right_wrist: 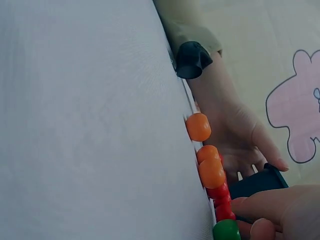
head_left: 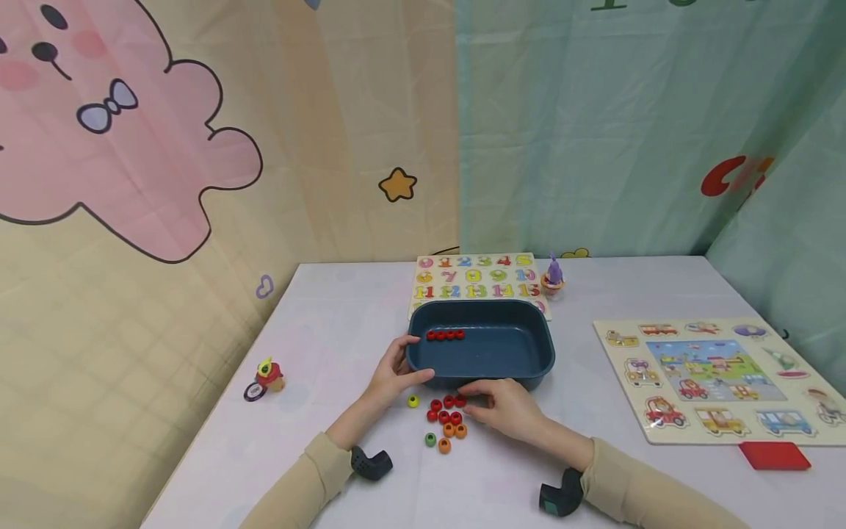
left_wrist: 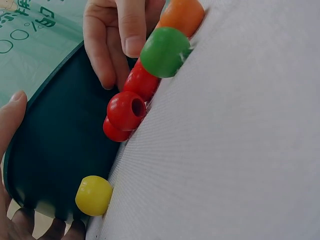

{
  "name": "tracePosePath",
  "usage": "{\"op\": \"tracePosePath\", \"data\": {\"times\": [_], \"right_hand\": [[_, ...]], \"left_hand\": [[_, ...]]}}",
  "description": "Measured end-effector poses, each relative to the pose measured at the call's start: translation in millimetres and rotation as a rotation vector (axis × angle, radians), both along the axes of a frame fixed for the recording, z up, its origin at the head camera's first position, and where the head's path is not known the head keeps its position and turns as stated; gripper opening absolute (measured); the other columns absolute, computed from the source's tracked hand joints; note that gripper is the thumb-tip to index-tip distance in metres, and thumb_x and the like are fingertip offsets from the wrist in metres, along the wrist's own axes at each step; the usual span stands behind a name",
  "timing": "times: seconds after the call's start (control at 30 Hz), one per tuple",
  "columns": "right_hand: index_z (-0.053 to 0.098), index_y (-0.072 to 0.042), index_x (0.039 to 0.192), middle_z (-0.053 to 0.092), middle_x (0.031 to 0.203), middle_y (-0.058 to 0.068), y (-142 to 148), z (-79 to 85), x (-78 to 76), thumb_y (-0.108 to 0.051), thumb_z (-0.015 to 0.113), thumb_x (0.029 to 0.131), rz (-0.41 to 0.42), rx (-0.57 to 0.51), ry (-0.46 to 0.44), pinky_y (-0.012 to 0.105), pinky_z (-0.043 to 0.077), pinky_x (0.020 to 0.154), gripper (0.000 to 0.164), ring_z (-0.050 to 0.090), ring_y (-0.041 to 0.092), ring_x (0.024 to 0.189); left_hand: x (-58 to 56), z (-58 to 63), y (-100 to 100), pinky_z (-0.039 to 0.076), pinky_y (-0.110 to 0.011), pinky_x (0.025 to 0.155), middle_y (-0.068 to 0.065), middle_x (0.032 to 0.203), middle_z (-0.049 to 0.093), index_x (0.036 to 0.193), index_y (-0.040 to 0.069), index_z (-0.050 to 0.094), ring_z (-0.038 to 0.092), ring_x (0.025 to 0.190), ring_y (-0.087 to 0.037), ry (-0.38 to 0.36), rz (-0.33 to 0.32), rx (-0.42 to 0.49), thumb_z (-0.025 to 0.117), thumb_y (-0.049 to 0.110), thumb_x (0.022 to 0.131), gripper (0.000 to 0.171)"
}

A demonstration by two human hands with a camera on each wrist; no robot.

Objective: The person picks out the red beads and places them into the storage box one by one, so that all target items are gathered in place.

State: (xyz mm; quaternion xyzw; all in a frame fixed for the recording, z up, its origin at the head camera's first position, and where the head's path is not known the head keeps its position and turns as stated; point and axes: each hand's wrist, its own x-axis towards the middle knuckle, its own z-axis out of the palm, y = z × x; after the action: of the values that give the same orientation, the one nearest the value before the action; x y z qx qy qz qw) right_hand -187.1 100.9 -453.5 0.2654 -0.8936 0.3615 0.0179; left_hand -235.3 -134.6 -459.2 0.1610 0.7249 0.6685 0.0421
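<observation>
Taking the dark blue tray (head_left: 497, 358) as the clock's centre, I see the left hand (head_left: 391, 377) between eight and nine, gripping the tray's end, thumb over the near rim and fingers round the outside. Four red beads (head_left: 446, 335) sit in a row inside, between nine and ten. The right hand (head_left: 507, 408) is low between five and six, its thumb and forefinger on either side of a loose red bead (head_left: 460, 401); from here the fingers partly cover it, so I cannot tell whether it is pinched. The other loose beads cluster on the table (head_left: 370, 507) at seven: more red, three orange, one green (head_left: 430, 439). A yellow bead (head_left: 413, 401) sits apart at eight. A number board (head_left: 473, 276) lies at twelve, a vehicle puzzle (head_left: 720, 382) at three, a small figurine (head_left: 269, 375) at nine.
</observation>
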Motion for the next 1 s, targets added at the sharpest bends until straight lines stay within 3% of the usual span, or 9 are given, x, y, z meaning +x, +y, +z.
{"op": "tracePosePath", "data": {"times": [0.07, 0.3, 0.43, 0.53, 0.7, 0.83, 1.0], "right_hand": [[0.067, -0.023, 0.1, 0.063, 0.088, -0.016, -1.1, -0.5, -0.3, -0.028, 0.07, 0.077, -0.006, 0.017, 0.02, 0.019, 0.034, 0.042, 0.024, 0.038, 0.003, 0.044], [0.067, -0.027, 0.1, 0.059, 0.076, -0.019, -4.8, -2.4, 0.1, -0.032, 0.071, 0.075, 0.012, 0.059, 0.095, 0.018, 0.033, 0.045, 0.026, 0.038, 0.001, 0.048], [0.068, -0.028, 0.096, 0.062, 0.088, -0.019, -6.7, -3.0, 0.8, -0.03, 0.071, 0.076, 0.01, 0.061, 0.125, 0.018, 0.041, 0.055, 0.02, 0.049, -0.002, 0.063], [0.068, -0.028, 0.093, 0.063, 0.087, -0.019, -6.8, -2.9, 1.7, -0.03, 0.071, 0.075, -0.001, 0.063, 0.126, 0.02, 0.045, 0.062, 0.018, 0.053, -0.002, 0.072], [0.068, -0.026, 0.09, 0.061, 0.081, -0.019, -5.2, -0.6, 3.6, -0.032, 0.072, 0.074, -0.026, 0.056, 0.103, 0.018, 0.042, 0.055, 0.018, 0.049, -0.001, 0.062], [0.069, -0.023, 0.09, 0.055, 0.066, -0.019, -3.0, 10.9, 7.0, -0.03, 0.072, 0.074, -0.017, 0.032, 0.092, 0.018, 0.037, 0.045, 0.018, 0.042, 0.0, 0.048], [0.068, -0.019, 0.091, 0.053, 0.06, -0.015, 2.8, 43.7, 2.1, -0.025, 0.071, 0.075, 0.035, -0.046, 0.12, 0.018, 0.038, 0.041, 0.018, 0.042, 0.0, 0.045]], "left_hand": [[0.2, 0.8, 0.0, 0.038, -0.036, 0.094, -0.016, 0.137, 0.034, 0.131, 0.005, 0.032, 0.041, 0.119, -0.032, -0.001, -0.001, 0.001, 0.068, 0.009, 0.078, 0.064], [2.0, 3.4, -1.3, 0.036, -0.036, 0.095, -0.015, 0.139, 0.032, 0.132, 0.006, 0.032, 0.038, 0.121, -0.031, -0.034, -0.018, 0.007, 0.071, 0.014, 0.076, 0.068], [4.2, 9.6, -1.4, 0.033, -0.039, 0.097, -0.019, 0.14, 0.028, 0.132, 0.003, 0.029, 0.034, 0.123, -0.035, -0.043, -0.046, 0.01, 0.069, 0.01, 0.078, 0.068], [9.3, 18.8, 0.0, 0.032, -0.04, 0.097, -0.021, 0.14, 0.027, 0.132, 0.0, 0.028, 0.033, 0.124, -0.036, -0.04, -0.057, -0.001, 0.068, 0.009, 0.079, 0.067], [16.1, 26.4, 3.2, 0.033, -0.041, 0.097, -0.023, 0.138, 0.029, 0.129, 0.003, 0.031, 0.034, 0.122, -0.038, -0.026, -0.035, -0.006, 0.067, 0.01, 0.079, 0.062], [16.2, 26.2, 3.5, 0.033, -0.042, 0.097, -0.024, 0.137, 0.03, 0.129, 0.003, 0.031, 0.035, 0.121, -0.039, -0.029, -0.039, 0.002, 0.068, 0.011, 0.079, 0.064], [16.1, 27.6, 2.8, 0.034, -0.042, 0.096, -0.024, 0.137, 0.03, 0.131, 0.0, 0.029, 0.035, 0.121, -0.039, -0.031, -0.04, -0.006, 0.066, 0.008, 0.079, 0.064]]}}
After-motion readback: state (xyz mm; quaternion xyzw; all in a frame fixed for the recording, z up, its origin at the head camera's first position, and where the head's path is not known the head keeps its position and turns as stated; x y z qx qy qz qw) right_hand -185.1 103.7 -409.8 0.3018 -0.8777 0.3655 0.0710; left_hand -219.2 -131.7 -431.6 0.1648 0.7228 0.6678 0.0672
